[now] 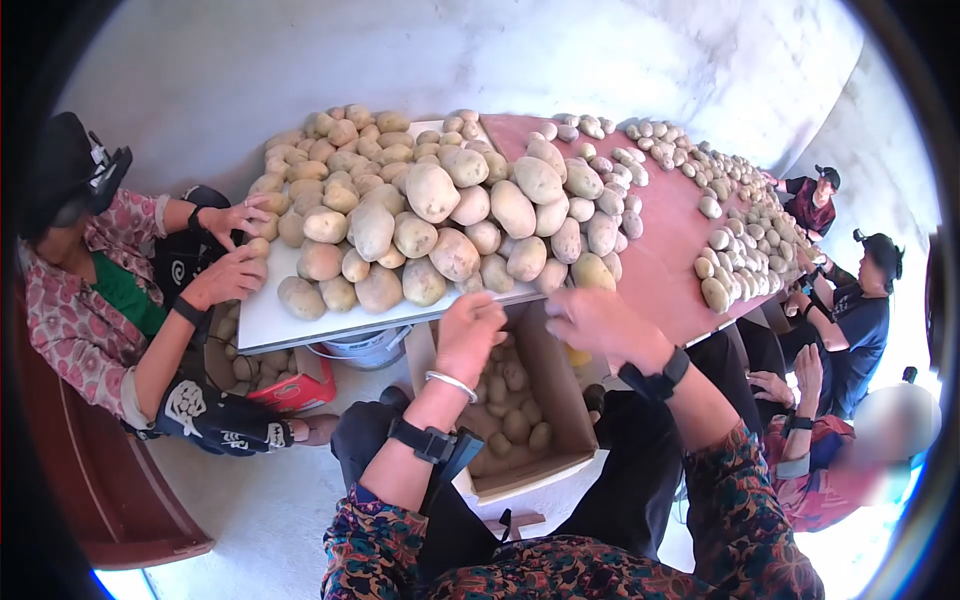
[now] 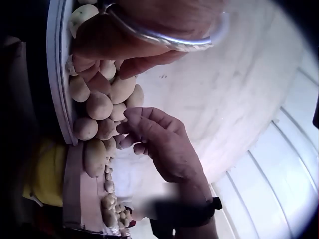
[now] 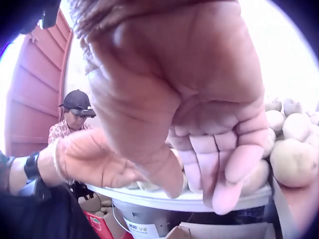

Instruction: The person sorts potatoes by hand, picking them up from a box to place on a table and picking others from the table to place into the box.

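Potatoes [image 1: 432,192] lie heaped on a white tabletop [image 1: 268,328] in the head view. At its front edge, my left hand [image 1: 468,335] has loosely bent fingers. Potatoes show through the gap between its thumb and fingers in the left wrist view. To its right, my right hand [image 1: 605,325] is by the front potatoes, slightly blurred. Its palm [image 3: 209,74] shows no potato in the right wrist view, with the fingers loosely bent. Below and between both hands stands an open cardboard box [image 1: 562,390] with potatoes inside.
A reddish board [image 1: 665,235] with smaller potatoes adjoins on the right. At left, a person [image 1: 110,270] handles potatoes; a bucket [image 1: 365,347] and a red box [image 1: 305,390] stand below the table. Several people sit on the right.
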`<state>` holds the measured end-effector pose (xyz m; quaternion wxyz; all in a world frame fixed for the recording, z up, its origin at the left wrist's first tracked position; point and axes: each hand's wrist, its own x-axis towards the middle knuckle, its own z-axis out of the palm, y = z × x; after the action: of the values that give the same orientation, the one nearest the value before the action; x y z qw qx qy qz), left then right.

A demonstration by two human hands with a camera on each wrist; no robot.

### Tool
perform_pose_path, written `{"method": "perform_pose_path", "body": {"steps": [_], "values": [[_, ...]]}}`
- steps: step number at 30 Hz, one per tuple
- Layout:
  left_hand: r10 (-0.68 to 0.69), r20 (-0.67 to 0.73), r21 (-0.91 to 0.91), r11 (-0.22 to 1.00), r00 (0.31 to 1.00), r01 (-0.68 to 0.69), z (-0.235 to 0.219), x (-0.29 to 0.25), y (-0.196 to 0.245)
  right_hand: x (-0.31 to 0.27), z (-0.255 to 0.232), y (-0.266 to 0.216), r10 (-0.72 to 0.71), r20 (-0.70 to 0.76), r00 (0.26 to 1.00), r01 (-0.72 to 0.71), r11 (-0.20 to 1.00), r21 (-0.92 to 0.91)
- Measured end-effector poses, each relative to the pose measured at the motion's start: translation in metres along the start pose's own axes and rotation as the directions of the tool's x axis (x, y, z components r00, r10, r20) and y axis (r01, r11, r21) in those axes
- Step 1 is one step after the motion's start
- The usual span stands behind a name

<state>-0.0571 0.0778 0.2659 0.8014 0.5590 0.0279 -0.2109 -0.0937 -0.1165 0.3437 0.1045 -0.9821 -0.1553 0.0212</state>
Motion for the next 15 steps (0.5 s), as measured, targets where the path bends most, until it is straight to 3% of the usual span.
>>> {"method": "perform_pose_path", "body": {"steps": [1, 2, 4, 6, 7, 9, 13, 15], "values": [[-0.092, -0.073, -0.07, 0.994, 0.993, 0.087, -0.003, 0.002, 0.004, 0.017, -0.004, -0.004, -0.012, -0.092, 0.996, 0.014, 0.999, 0.029], [-0.101, -0.074, -0.08, 0.992, 0.992, 0.095, -0.006, 0.002, 0.007, 0.036, -0.007, -0.01, -0.023, -0.185, 0.983, 0.034, 0.998, 0.062], [-0.037, -0.015, -0.366, 0.93, 0.999, 0.029, -0.013, 0.0, 0.019, 0.07, -0.02, -0.032, 0.064, -0.261, 0.963, -0.012, 0.981, 0.195], [-0.004, -0.075, -0.371, 0.928, 0.997, -0.025, -0.021, 0.003, 0.028, 0.104, -0.023, -0.052, 0.098, -0.364, 0.926, -0.027, 0.98, 0.196], [-0.021, -0.117, -0.404, 0.914, 0.993, -0.028, -0.031, 0.007, 0.027, 0.12, -0.023, -0.06, 0.095, -0.358, 0.929, -0.025, 0.981, 0.194], [-0.041, -0.165, -0.471, 0.881, 0.985, -0.042, -0.044, 0.011, 0.029, 0.149, -0.02, -0.073, 0.074, -0.402, 0.913, -0.092, 0.995, -0.025], [-0.041, -0.181, -0.483, 0.874, 0.983, -0.053, -0.05, 0.014, 0.037, 0.185, -0.011, -0.091, 0.206, -0.268, 0.941, -0.248, 0.96, -0.13], [-0.04, -0.133, -0.484, 0.875, 0.99, -0.03, -0.053, 0.016, 0.037, 0.195, 0.001, -0.088, 0.202, -0.311, 0.929, -0.259, 0.954, -0.153]]}}
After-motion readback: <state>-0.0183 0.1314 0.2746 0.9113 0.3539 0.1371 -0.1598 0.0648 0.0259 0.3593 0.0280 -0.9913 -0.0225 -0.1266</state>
